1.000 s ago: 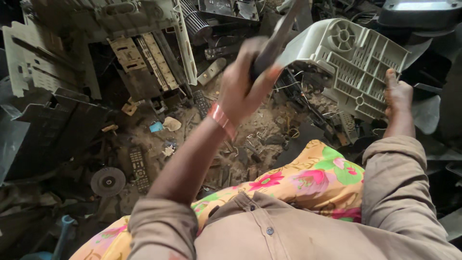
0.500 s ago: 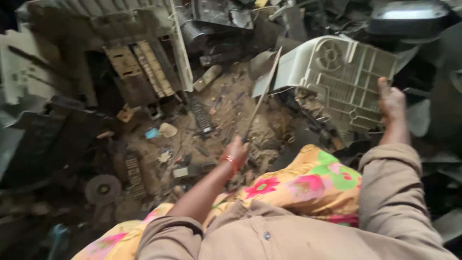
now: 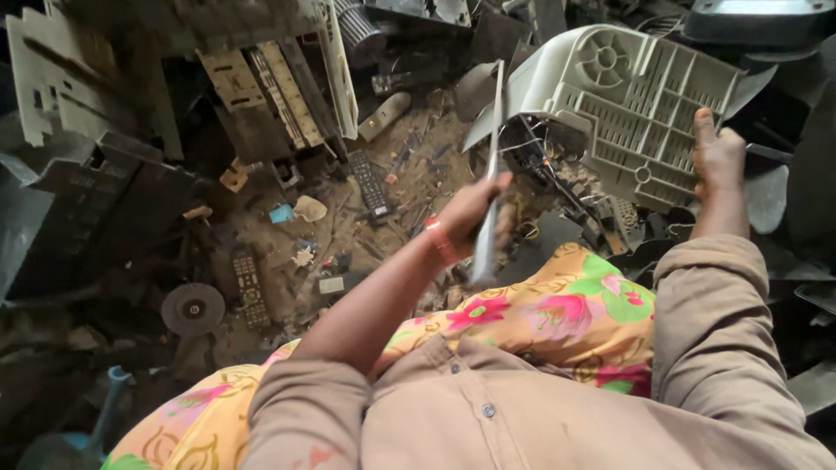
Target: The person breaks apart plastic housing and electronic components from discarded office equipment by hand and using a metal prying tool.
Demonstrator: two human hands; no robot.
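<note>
Head view: left hand (image 3: 470, 213) grips what looks like a metal bar (image 3: 492, 165); right hand (image 3: 717, 152) clasps grey ribbed casing (image 3: 627, 96).

black remote controls (image 3: 369, 183), round disc (image 3: 192, 308)

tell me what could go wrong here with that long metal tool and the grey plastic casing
1. The right hand steadies the grey plastic casing close to where the long metal tool points; a slip could strike it.
2. The left hand holds the tool raised near the flowered cloth over the lap.
3. Wires spilling from the casing could snag the tool.
</note>
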